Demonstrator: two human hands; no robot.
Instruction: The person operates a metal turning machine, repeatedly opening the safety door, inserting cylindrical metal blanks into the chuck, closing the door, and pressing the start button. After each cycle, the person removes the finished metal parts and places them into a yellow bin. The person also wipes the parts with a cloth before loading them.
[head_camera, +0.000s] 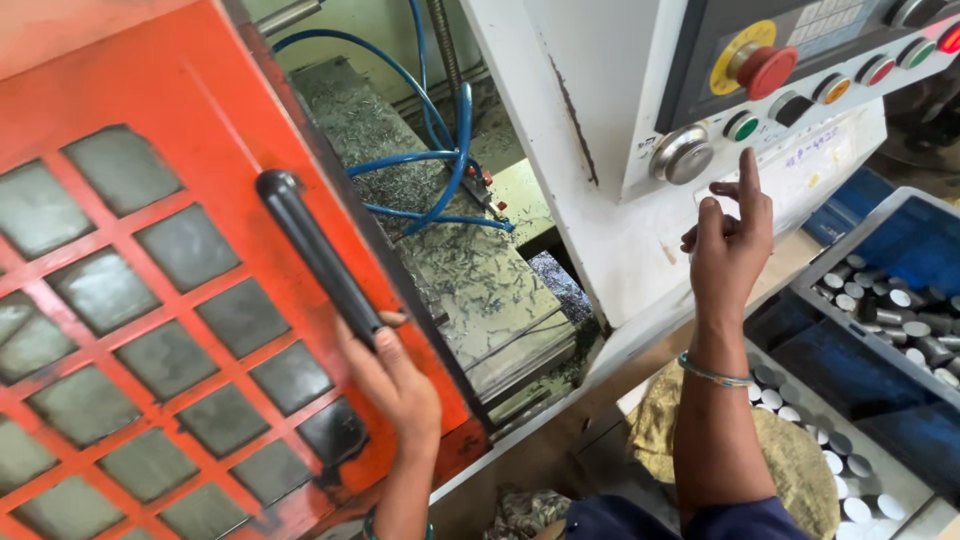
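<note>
here my left hand (395, 380) has its grip closed around the lower end of the black handle (318, 255) on the orange door (150, 300), whose edge stands beside an open gap over the chip-strewn bed (470, 270) and blue hoses (440, 160). my right hand (728, 245) is apart from it, grip loose and empty, forefinger raised just below the panel (800, 60) with its red knob (765, 70) on a yellow ring, beside green and orange buttons. grey bins (900, 300) of metal slugs sit to the right.
</note>
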